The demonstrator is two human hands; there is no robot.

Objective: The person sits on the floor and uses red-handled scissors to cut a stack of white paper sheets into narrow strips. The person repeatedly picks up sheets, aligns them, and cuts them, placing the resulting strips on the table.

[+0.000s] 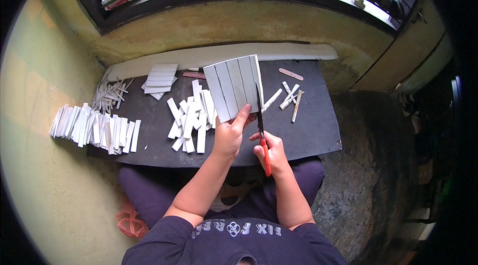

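A person is sitting on the floor, seen from above, working over a dark board [308, 130] that is lying across the lap like a small bench.

The left hand [230, 135] is holding up a pale grey sheet [234, 86] marked with parallel lines. The thumb is pressing on the sheet's near edge and the fingers are hiding behind it, so the grip is closed on the sheet. The sheet is standing tilted above the middle of the board, its lined face turned toward the person, which is keeping the lines in sight for cutting.

The right hand [269, 153] is wrapping around the orange handles of a pair of scissors [261, 125]. The dark blades are pointing away from the person and running up along the sheet's right edge, at the last marked line. Whether the blades are parted or together cannot be told.

Cut strips are lying sorted by place. A loose heap of white strips [191, 120] is resting on the board just left of the hands. A neat stack of strips [160, 78] is sitting at the far left. A long fanned row of strips [94, 128] is spilling off the board's left edge onto the floor, with thin slivers [110, 93] beyond it. A few odd offcuts [290, 97] are lying to the far right.

No box, tray or other container is showing; everything is lying open.
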